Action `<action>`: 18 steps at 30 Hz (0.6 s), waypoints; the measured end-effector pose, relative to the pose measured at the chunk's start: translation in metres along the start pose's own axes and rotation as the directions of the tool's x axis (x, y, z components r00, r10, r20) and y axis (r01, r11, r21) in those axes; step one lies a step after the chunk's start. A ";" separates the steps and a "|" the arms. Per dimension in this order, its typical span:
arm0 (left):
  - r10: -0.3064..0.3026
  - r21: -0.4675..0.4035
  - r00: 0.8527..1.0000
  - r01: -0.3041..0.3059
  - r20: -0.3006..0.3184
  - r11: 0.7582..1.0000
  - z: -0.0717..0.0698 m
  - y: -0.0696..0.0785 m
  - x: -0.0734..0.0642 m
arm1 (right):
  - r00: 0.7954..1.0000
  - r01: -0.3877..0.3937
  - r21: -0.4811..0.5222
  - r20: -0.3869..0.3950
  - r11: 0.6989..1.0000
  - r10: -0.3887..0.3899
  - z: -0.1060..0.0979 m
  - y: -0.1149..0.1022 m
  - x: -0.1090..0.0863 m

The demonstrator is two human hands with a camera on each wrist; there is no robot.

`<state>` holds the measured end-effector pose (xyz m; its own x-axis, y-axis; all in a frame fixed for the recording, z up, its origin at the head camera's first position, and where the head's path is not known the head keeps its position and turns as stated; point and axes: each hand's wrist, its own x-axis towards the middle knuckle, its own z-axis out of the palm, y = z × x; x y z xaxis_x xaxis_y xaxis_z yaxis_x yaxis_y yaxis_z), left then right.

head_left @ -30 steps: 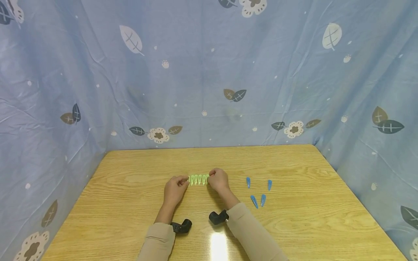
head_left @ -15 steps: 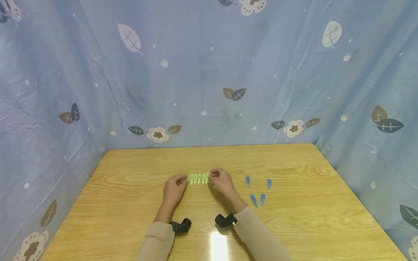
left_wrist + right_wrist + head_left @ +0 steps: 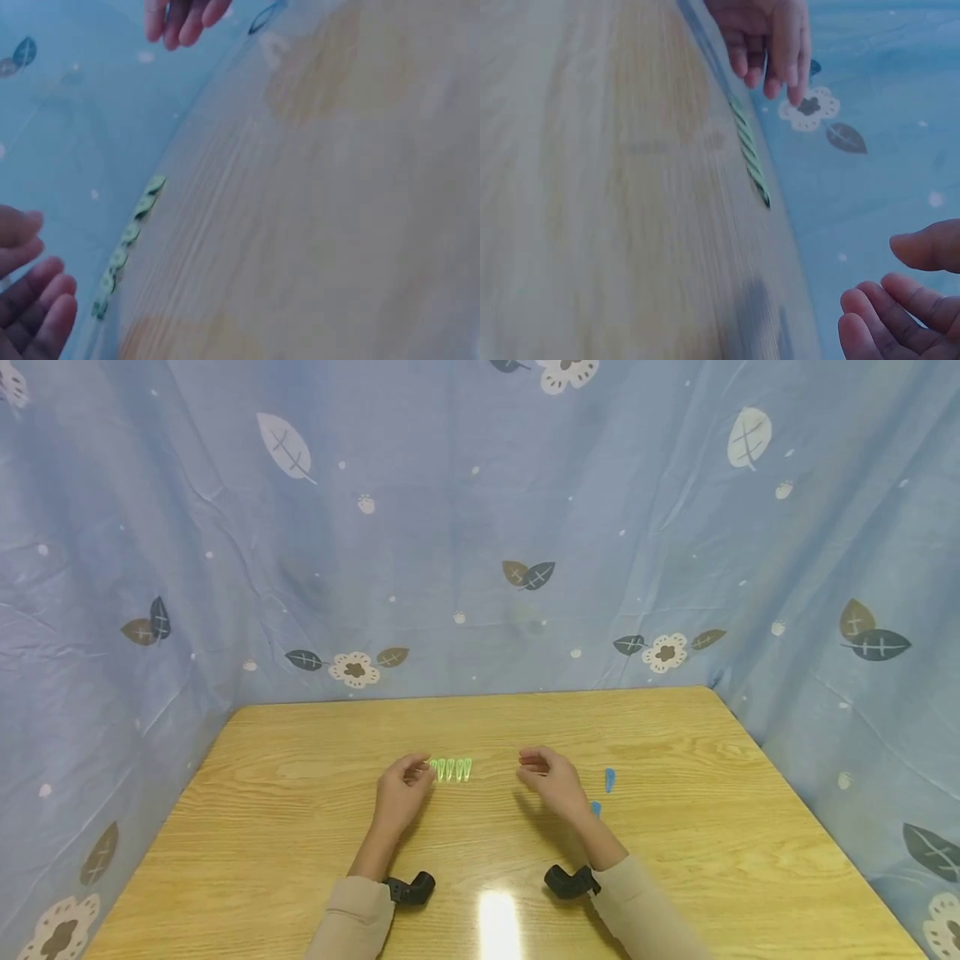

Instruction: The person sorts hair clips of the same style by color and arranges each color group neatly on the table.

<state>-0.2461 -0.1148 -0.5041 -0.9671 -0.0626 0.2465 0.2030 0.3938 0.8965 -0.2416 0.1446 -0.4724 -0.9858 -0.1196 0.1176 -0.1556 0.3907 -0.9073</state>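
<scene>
The row of green clips (image 3: 451, 770) lies flat on the table (image 3: 480, 852), its clips side by side, and right at its left end sits the left hand (image 3: 399, 795): fingers loosely bent, thumb apart from them, fingertips overlapping the end clip from above, though whether they touch it I cannot tell! Over to the right of the row, well apart from it, there's the right hand (image 3: 557, 783), fingers softly curved, thumb held away, palm turned toward the clips. Plain wood runs between that hand and the row's right end, with more wood on the row's near side, between the two forearms. Beyond the row comes a narrower strip, then the table's far edge and the blue curtain (image 3: 465, 527). The side edges stand well off to the row's left and right. Farther right of the row, past the right hand, two blue clips (image 3: 610, 780) show, the nearer one partly hidden by the forearm.
</scene>
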 end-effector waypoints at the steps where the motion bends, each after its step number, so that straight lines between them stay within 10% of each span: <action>1: 0.007 -0.026 1.000 -0.006 0.022 1.000 0.002 0.003 -0.001 | 1.000 -0.006 0.003 -0.001 1.000 0.006 -0.006 0.001 -0.003; 7: 0.074 -0.191 0.975 -0.033 0.209 0.981 0.022 0.022 -0.010 | 1.000 -0.023 0.003 0.007 1.000 0.023 -0.043 0.012 -0.025; 18: 0.135 -0.295 0.845 0.028 0.518 0.955 0.083 0.053 -0.028 | 0.997 -0.050 -0.004 -0.060 0.999 0.050 -0.088 0.038 -0.065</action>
<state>-0.2210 -0.0163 -0.4941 -0.8690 0.4749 0.1388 0.2118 0.1034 0.9718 -0.1890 0.2470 -0.4787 -0.9943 -0.0447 0.0966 -0.1065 0.3999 -0.9104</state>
